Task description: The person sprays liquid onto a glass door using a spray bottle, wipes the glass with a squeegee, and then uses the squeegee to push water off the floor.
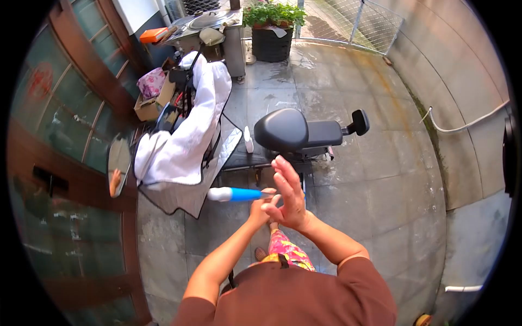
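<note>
My left hand is closed around the narrow right end of a blue and white handheld tool. Its rounded white tip points left; I cannot make out its exact kind. Just to the right, my right hand is raised with fingers stretched up and thumb bent toward the left hand. Whether it touches the tool's end is unclear. Beyond both hands stands a scooter with a black seat. A pale cover with a silver underside drapes over its front. On the footboard stands a white bottle.
A scooter mirror sticks out at left near the glazed wooden door. Behind are a cardboard box, a metal counter and a black planter. A white hose hangs along the right wall.
</note>
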Motion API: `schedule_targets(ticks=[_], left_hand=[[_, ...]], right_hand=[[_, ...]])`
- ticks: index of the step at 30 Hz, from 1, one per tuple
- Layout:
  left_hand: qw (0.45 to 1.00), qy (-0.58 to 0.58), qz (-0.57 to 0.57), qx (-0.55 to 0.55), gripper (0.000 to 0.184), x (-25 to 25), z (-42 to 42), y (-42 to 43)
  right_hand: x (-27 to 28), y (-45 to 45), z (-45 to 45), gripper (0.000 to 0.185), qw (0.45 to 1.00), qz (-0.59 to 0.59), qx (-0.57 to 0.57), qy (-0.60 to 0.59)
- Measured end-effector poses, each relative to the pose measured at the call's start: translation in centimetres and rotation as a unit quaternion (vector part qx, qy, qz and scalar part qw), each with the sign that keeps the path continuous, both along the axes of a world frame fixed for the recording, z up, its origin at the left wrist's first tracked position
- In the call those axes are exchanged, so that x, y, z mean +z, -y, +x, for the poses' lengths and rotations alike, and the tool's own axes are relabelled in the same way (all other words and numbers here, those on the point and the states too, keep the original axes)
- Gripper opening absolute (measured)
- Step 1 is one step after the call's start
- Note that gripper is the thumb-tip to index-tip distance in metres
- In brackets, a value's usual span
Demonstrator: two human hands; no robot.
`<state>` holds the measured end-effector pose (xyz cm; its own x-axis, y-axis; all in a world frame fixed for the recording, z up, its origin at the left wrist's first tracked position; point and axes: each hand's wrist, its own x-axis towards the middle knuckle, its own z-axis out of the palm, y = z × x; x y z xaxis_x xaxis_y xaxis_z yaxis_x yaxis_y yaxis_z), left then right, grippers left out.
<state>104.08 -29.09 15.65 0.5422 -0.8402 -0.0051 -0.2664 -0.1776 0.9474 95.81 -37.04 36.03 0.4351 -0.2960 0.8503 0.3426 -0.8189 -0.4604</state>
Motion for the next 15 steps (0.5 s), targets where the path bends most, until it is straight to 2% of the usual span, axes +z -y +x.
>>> schedule_targets(ticks=[3,4,5,6,7,9,10,11,12,13,14,15], left_hand=[[0.999,0.011,-0.011,-0.041,0.031,1.4,-4.8,-0.5],[0.999,-0.001,-0.006,-0.039,0.032,2.6,-6.1,-0.6],[0.996,0.007,0.073,-0.046,0.035,2.8,-7.0,-0.8],[0.986,0.018,0.152,-0.06,0.038,2.8,-8.0,-1.1],[0.978,0.099,0.165,-0.084,0.039,3.2,-8.7,-2.0],[0.993,0.075,0.095,-0.002,0.04,1.4,-10.6,-2.3],[0.996,0.065,0.057,0.037,0.04,0.5,-11.7,-2.4],[0.992,0.111,-0.051,0.003,0.037,0.6,-12.2,-3.1],[0.998,0.054,-0.02,-0.003,0.039,0.2,-12.6,-4.4],[1.0,-0.005,0.001,-0.012,0.04,-0.1,-13.0,-5.1],[0.997,-0.067,0.017,-0.029,0.042,-0.2,-13.5,-5.6],[0.989,-0.133,0.033,-0.054,0.044,-0.5,-14.6,-6.5]], right_hand=[[3.7,-2.3,-2.1,0.079,0.999,0.011,0.041,0.02],[4.1,-2.7,-3.3,0.081,0.993,0.066,0.083,-0.049],[4.5,-3.7,-3.9,0.074,0.984,0.137,0.108,-0.044],[5.7,-4.0,-4.9,0.07,0.978,0.114,0.142,-0.097],[7.0,-4.2,-5.7,0.07,0.968,0.086,0.185,-0.146],[7.1,-5.8,-6.6,0.079,0.943,0.061,0.281,-0.164],[7.1,-6.7,-7.6,0.071,0.931,0.06,0.3,-0.198],[7.2,-7.5,-8.6,0.056,0.928,0.082,0.287,-0.224],[7.0,-8.1,-9.1,0.036,0.949,0.051,0.276,-0.141],[7.0,-8.7,-10.3,0.025,0.966,0.06,0.233,-0.092],[7.9,-8.6,-11.8,0.019,0.974,0.054,0.205,-0.076],[8.9,-8.7,-13.1,0.019,0.966,0.105,0.233,-0.045]])
